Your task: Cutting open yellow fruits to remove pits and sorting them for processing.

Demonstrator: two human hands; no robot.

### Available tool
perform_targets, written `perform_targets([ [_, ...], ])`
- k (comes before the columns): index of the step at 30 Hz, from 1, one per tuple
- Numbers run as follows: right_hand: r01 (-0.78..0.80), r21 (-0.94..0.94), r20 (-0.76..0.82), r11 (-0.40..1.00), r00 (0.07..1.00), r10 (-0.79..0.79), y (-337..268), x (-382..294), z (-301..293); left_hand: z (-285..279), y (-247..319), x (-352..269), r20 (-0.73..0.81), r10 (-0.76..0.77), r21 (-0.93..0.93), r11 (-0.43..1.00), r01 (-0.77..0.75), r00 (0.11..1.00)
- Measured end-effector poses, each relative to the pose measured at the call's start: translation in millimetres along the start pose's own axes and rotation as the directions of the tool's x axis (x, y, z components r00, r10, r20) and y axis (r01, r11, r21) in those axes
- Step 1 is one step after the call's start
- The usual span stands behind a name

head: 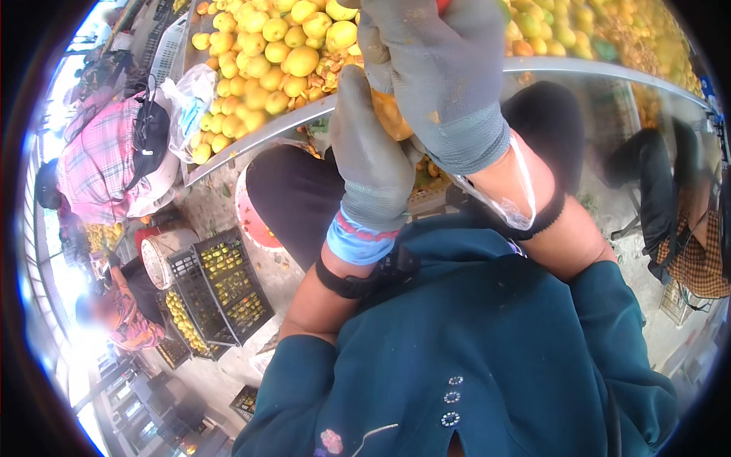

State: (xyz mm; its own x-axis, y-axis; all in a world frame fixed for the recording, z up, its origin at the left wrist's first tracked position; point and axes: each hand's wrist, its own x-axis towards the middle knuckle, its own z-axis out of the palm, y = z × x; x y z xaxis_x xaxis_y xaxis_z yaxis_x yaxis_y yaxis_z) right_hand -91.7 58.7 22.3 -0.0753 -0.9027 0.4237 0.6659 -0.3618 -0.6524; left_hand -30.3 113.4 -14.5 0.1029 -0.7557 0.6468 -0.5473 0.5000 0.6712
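Note:
My left hand (371,137), in a grey coated work glove, holds an orange-yellow fruit (391,114) against its palm. Pressed close beside it is my right hand (451,80), gloved alike and overlapping part of the fruit. A small piece of a red object (443,4) shows in the right hand at the top edge; its kind cannot be told, and the right fingertips are cut off there. Just beyond both hands, a metal-rimmed table (257,139) carries a heap of yellow fruit (257,63), with cut orange pieces (328,77) among them.
A clear plastic bag (191,108) lies at the table's left corner. On the floor at left stand black plastic crates (228,285) of fruit, a white bucket (157,260) and a pink basin (257,211). People sit or bend at left (103,160) and right (694,240).

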Motion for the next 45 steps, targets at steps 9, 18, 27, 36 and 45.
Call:
perform_targets([
  [9,-0.075,0.107,-0.177,0.991,0.98,0.093,6.3,4.9,2.0,9.8,-29.4,-5.4,0.014,0.272,0.282,0.922,-0.265,0.962],
  [18,0.043,-0.225,0.041,0.973,0.999,-0.035,29.1,-5.8,-49.0,12.0,-3.4,-5.7,0.004,-0.235,-0.122,0.965,0.234,0.972],
  [27,0.441,-0.709,0.37,0.551,0.897,-0.241,6.1,-2.0,-46.7,13.0,-15.0,-2.6,-0.081,0.056,0.146,0.988,-0.044,0.995],
  [36,0.142,-0.277,-0.117,0.95,0.977,-0.18,9.2,18.6,-4.1,12.7,4.9,4.3,0.027,-0.424,-0.412,0.82,0.396,0.905],
  [45,-0.297,0.087,-0.322,0.951,0.895,0.31,-3.7,12.7,-13.8,20.8,-41.7,-10.5,-0.091,0.249,0.237,0.946,-0.222,0.964],
])
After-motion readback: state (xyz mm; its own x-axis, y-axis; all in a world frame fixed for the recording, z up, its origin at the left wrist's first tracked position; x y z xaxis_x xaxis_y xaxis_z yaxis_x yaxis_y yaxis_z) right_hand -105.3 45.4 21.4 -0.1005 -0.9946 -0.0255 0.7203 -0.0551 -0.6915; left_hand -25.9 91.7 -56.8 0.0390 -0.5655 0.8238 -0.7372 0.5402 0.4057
